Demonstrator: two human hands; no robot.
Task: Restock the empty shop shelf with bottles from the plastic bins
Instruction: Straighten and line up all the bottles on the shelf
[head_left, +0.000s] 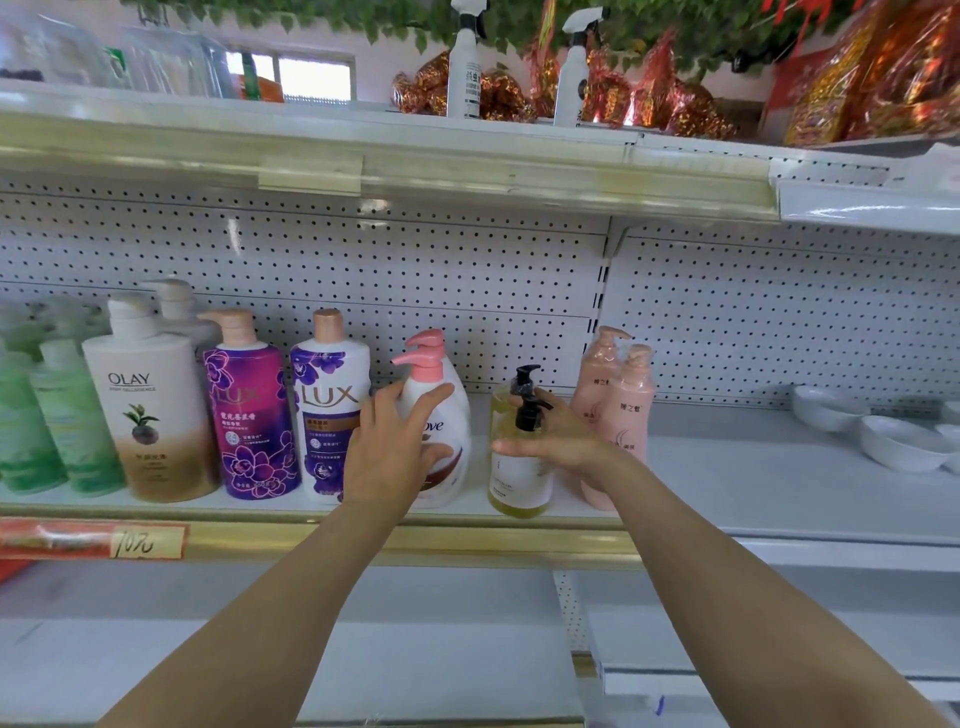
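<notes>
A white Dove bottle (448, 415) with a pink pump stands on the middle shelf (753, 483). My left hand (392, 447) grips its left side, with thumb and a finger across the front. Just to the right stands a yellow bottle (519, 483) with a black pump. My right hand (563, 441) holds it at the shoulder, thumb across the front and fingers behind. A second yellow bottle (503, 408) stands directly behind it, partly hidden.
Left of the Dove stand two purple Lux bottles (327, 415), an Olay bottle (148, 415) and green bottles (62, 431). Two pink bottles (626, 405) stand right of my right hand. White bowls (901, 441) sit far right. The upper shelf (467, 171) overhangs.
</notes>
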